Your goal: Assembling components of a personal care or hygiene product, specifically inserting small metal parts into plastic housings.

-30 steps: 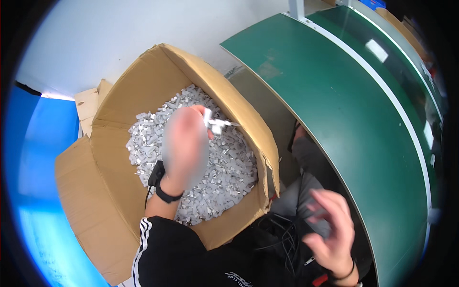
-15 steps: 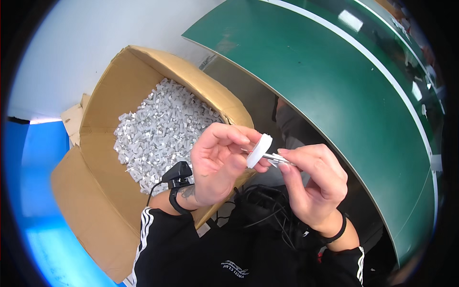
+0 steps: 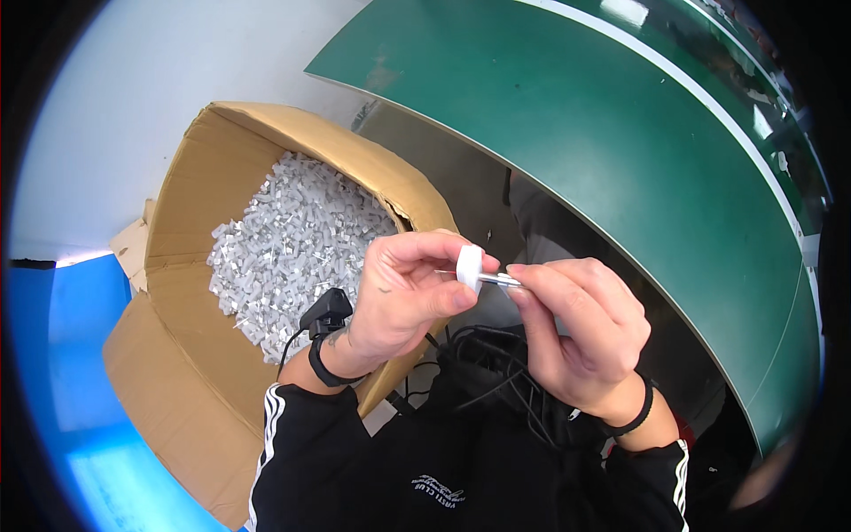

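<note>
Head view, white disc [image 3: 469, 267] pinched between fingers [image 3: 441, 300] (both hands)

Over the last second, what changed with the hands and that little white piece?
The left hand lifted the small white part out of the cardboard box and brought it in front of the body. The right hand came up from the lap and now pinches the thin metal piece against it. The box of grey parts stayed put.
</note>
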Motion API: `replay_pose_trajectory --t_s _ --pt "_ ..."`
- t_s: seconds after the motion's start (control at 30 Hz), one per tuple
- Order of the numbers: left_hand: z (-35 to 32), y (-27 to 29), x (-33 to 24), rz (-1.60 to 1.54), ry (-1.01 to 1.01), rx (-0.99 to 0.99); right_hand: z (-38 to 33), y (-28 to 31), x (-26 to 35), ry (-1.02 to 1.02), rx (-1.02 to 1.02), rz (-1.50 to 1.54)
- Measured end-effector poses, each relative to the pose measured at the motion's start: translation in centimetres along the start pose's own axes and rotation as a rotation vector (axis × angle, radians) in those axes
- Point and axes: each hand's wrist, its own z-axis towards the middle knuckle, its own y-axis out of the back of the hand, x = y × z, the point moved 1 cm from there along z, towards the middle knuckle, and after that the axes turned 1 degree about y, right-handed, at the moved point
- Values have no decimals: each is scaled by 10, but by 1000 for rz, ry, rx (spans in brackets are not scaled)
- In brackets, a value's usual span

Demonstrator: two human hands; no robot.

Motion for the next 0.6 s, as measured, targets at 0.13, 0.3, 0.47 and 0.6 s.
replay_pose_trajectory --t_s 0.13,0.3,0.47,0.6 --pt "4 -5 -1 75 -80 20 2 0 5 -78 -2 32" --pt "9 -8 -15 240 -27 46 -1 7 1 -103 55 67" --pt "9 -10 -17 407 -187 141 -13 15 5 -524 182 444" --pt "10 -22 -19 691 -310 290 -37 18 -2 -1013 357 1250"
